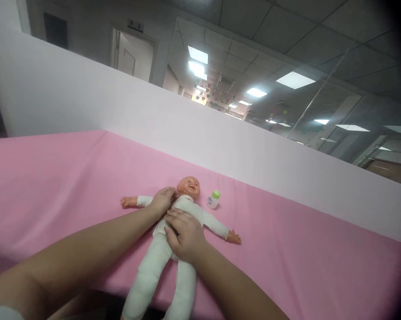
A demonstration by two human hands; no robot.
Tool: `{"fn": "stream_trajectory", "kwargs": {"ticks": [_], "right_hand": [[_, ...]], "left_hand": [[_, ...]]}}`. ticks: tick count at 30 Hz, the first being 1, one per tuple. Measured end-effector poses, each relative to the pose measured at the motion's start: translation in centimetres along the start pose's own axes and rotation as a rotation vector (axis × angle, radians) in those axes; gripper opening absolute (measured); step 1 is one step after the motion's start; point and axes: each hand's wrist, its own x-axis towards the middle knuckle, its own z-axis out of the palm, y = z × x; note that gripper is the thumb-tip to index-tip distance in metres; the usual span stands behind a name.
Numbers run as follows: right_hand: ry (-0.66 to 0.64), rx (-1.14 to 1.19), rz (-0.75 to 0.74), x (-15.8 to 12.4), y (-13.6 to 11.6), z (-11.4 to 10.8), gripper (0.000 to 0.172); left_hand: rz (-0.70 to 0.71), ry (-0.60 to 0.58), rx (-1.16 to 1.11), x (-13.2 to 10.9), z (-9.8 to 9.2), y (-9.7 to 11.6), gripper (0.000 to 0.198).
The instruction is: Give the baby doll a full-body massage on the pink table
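Pink cloth [273,240], ceiling lights [295,80]; left hand [162,201] grip unclear, right hand [187,233] flat on doll [191,207].

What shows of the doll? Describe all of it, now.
The doll lies on its back on the pink cloth, arms spread, legs apart and reaching the picture's bottom edge. Its bald head and hands look like glossy plastic; its torso, arms and legs look white and cloth-like. The person's left hand touches it beside the neck; the right hand lies on its torso.
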Motion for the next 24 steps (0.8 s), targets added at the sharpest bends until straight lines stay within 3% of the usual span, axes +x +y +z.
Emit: {"fn": "stream_trajectory", "kwargs": {"ticks": [5,11,19,24], "right_hand": [[-0.037,0.006,-0.054,-1.2,0.9,-1.0,0.044],[-0.197,0.039,-0.049,-0.9,0.9,-2.4,0.056],[-0.492,0.203,-0.094,-1.6,-2.8,-5.3,0.081],[-0.539,0.119,0.085,-1.1,-1.4,-4.8,0.077]], "left_hand": [[0.185,-0.185,0.413,-0.5,-1.5,-0.9,0.029],[0.214,-0.207,0.503,-0.3,-1.7,-0.1,0.034],[0.342,-0.271,0.94,-0.8,-1.9,1.1,0.021],[0.342,-0.282,0.968,-0.5,-2.0,0.9,0.022]]}}
